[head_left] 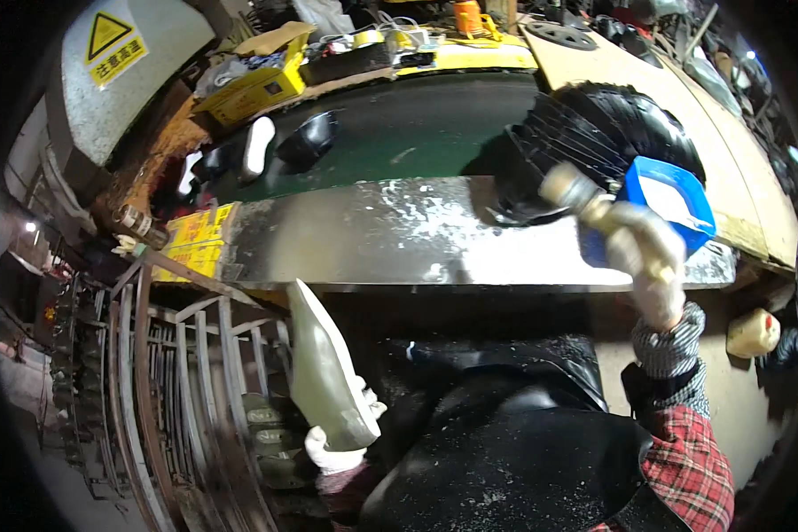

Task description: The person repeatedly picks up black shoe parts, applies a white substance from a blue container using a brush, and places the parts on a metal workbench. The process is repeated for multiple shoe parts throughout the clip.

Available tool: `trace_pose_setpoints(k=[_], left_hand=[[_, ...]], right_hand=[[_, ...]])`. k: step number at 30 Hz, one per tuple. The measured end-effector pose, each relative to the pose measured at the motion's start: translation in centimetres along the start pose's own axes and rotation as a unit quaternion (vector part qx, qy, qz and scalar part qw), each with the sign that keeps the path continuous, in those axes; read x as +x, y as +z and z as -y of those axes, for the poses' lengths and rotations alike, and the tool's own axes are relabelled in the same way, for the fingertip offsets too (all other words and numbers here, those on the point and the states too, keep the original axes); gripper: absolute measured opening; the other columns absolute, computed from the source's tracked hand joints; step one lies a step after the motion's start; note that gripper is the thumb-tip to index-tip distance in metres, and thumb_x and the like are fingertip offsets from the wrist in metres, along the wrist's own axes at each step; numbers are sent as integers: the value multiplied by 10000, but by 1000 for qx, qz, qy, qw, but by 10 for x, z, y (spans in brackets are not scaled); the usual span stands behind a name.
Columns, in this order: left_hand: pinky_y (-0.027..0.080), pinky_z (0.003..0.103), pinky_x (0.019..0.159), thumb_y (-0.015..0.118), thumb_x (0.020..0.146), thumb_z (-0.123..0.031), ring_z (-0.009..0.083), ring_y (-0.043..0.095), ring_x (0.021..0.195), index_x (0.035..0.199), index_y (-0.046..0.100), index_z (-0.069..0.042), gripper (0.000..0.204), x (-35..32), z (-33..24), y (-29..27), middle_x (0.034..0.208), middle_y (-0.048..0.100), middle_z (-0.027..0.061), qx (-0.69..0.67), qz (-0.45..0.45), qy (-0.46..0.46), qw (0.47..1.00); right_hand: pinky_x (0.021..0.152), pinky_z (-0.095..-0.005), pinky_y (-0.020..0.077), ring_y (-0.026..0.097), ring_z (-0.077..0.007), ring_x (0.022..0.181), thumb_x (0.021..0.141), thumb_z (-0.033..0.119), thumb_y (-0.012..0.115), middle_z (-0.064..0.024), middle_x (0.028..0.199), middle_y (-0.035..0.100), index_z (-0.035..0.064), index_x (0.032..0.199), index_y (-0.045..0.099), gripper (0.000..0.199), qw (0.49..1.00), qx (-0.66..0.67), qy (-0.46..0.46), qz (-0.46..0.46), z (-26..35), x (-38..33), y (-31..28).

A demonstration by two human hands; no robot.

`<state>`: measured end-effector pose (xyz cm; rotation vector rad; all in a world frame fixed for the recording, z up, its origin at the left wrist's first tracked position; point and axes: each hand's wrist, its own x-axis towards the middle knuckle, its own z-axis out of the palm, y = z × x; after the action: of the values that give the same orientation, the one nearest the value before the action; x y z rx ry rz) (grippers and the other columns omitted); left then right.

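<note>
A pale greenish-white shoe last (324, 372) is upright at a tilt in front of the bench, its narrow end up. Around its lower end my left hand (335, 454), in a white glove, is closed. My right hand (654, 262), also gloved and smeared by motion, grips a brush (585, 197) with a blurred, light-coloured head. The brush is over the bench, beside a blue tub (692, 222) that contains something white. Just behind the brush lies a fanned stack of glossy black pieces (625, 124), which look like shoe uppers.
White smears cover the metal bench top (355, 230). On the green belt (408, 146) behind it lie a white last (257, 148) and a black curved piece (310, 140). A metal rack (186, 381) stands at left, a yellow box (257, 93) at the back. A pale container (754, 333) sits at lower right.
</note>
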<state>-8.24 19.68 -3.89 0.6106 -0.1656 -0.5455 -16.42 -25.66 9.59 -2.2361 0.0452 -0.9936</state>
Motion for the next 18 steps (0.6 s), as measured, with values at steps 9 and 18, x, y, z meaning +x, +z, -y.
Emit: trace_pose_setpoints(k=[9,18], left_hand=[[468,555,942,728,815,-453,337,527,1124,1518,300,-1,939,85,33,101,1313,478,203,27,71,-90,993],[573,384,531,475,948,-667,272,648,618,1268,549,17,758,85,75,72,941,682,173,-33,-124,-171,977]], right_hand=[[543,-214,368,499,-41,633,978,345,667,43,720,606,39,992,754,318,940,-159,253,-166,-102,16,-150],[573,-186,390,511,-50,668,962,341,674,45,770,607,60,1064,736,305,940,-28,291,-176,-114,-10,-169]])
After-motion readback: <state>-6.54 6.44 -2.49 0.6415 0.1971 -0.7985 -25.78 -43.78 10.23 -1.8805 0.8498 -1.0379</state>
